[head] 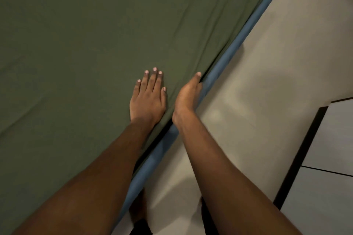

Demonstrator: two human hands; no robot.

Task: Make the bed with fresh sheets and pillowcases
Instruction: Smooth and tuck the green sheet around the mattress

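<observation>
We look down on a bed whose dark green sheet (pixel 86 44) spreads over the whole left of the view, lightly creased and reaching the mattress edge. Our left hand (pixel 148 99) lies flat on the sheet near that edge, fingers straight and together, holding nothing. Just beside it, our right hand (pixel 188 95) stands on its side at the sheet's border, with the fingers hidden down between the sheet and the blue bed rail (pixel 238 36); we cannot tell whether they grip the cloth. Right of the rail lies pale floor (pixel 267 63), then a light cabinet (pixel 328 206) with dark edging.
</observation>
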